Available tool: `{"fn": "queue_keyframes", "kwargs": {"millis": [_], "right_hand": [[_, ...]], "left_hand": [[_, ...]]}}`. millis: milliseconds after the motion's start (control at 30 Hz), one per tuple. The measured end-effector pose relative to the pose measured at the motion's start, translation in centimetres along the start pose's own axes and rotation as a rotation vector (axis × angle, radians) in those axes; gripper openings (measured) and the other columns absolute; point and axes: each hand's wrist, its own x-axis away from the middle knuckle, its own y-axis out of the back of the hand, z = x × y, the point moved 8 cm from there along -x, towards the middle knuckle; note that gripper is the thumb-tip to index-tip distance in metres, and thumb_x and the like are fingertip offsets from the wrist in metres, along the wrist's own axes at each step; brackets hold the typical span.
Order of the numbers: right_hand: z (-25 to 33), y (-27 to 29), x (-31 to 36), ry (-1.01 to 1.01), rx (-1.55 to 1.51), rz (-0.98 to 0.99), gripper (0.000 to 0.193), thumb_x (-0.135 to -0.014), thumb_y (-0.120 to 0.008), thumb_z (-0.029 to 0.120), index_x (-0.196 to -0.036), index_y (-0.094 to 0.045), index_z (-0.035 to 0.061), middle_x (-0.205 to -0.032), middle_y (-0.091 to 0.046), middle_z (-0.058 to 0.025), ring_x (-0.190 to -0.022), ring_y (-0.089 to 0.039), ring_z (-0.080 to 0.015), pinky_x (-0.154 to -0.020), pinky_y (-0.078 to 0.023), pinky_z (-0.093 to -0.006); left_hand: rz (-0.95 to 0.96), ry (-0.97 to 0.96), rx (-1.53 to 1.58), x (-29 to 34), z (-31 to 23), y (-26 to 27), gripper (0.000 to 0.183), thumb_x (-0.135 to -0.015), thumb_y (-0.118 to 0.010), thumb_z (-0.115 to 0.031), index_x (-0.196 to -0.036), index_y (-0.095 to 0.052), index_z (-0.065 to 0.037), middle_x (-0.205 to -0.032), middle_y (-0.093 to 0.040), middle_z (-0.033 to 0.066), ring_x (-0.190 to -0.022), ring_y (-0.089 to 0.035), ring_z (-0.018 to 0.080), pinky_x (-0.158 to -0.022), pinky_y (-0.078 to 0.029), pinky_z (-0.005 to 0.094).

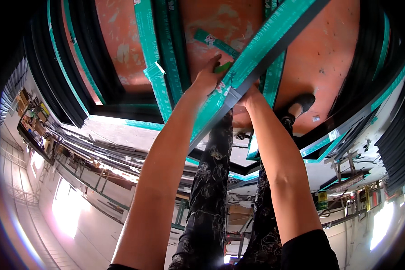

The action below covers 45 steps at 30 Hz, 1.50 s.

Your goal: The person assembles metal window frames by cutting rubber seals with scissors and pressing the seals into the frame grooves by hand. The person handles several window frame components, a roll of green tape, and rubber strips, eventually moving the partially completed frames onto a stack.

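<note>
A long dark bar [274, 49] with a green film strip along its face runs diagonally across the upper middle. My left hand [207, 78] is at the bar's left edge. Its fingers are partly bent around a small bright green thing [222, 68] whose kind I cannot make out. My right hand [252, 95] grips the same bar from its lower right side, with most of its fingers hidden behind it. Just beyond my left hand, a short green film strip [218, 43] sticks out to the left of the bar.
Orange-brown panels [326, 67] and dark frame lengths [81, 49] with green film lie ahead. My shoe [305, 103] rests on a panel at the right. Long bars [103, 150] lie to the left. A cluttered bench [33, 132] stands far left, and stacked black strips [398, 139] far right.
</note>
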Motion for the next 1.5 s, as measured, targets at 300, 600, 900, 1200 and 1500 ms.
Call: {"fn": "queue_keyframes", "kwargs": {"millis": [300,600,900,1200,1500], "right_hand": [[0.7,0.7,4.8,0.357,0.32,-0.543,0.019,-0.095,-0.051,0.029,-0.096,-0.058,0.0119,-0.095,-0.064,-0.0043,-0.086,-0.06,-0.0164,-0.076,-0.05,-0.032],[-2.1,-9.4,10.3,0.823,1.335,-0.71,0.039,-0.081,-0.062,0.021,-0.115,-0.054,0.0035,-0.108,-0.061,-0.0072,-0.098,-0.058,-0.0194,-0.087,-0.045,-0.0298],[-1.0,-10.2,11.7,0.915,1.441,-0.761,0.079,-0.073,-0.08,0.044,-0.128,-0.046,-0.0021,-0.115,-0.062,-0.0167,-0.105,-0.06,-0.031,-0.087,-0.047,-0.0373],[-7.0,-7.9,15.7,-0.011,0.249,-0.379,0.046,-0.097,-0.053,0.042,-0.121,-0.054,0.0024,-0.109,-0.064,-0.0159,-0.092,-0.066,-0.0256,-0.084,-0.056,-0.0378],[-3.8,0.8,14.8,0.308,0.123,-0.585,0.025,-0.097,-0.056,0.02,-0.114,-0.06,0.0014,-0.112,-0.061,-0.0135,-0.105,-0.06,-0.0247,-0.096,-0.051,-0.0392]], "left_hand": [[-0.015,-0.053,-0.449,-2.9,1.5,-0.3,0.053,-0.087,-0.063,-0.047,-0.112,-0.061,0.0,-0.112,-0.062,0.0268,-0.107,-0.06,0.0403,-0.091,-0.046,0.0431],[-0.134,-0.149,-0.401,-2.4,3.1,3.9,0.048,-0.093,-0.055,-0.047,-0.114,-0.061,-0.004,-0.098,-0.064,0.0202,-0.095,-0.063,0.0335,-0.082,-0.049,0.0389],[-0.129,0.107,0.217,10.3,-4.8,7.1,0.043,-0.099,-0.049,-0.044,-0.108,-0.06,-0.004,-0.092,-0.061,0.0039,-0.085,-0.06,0.0134,-0.073,-0.05,0.0283],[-0.235,-0.368,-0.512,15.7,-8.3,-1.5,0.038,-0.075,-0.075,-0.023,-0.106,-0.062,-0.006,-0.098,-0.06,0.014,-0.093,-0.057,0.0345,-0.082,-0.045,0.046],[-0.218,-0.404,-0.478,12.0,-6.5,1.7,0.022,-0.091,-0.058,-0.016,-0.108,-0.064,-0.003,-0.095,-0.063,0.0129,-0.093,-0.061,0.0301,-0.083,-0.048,0.0375]]}}
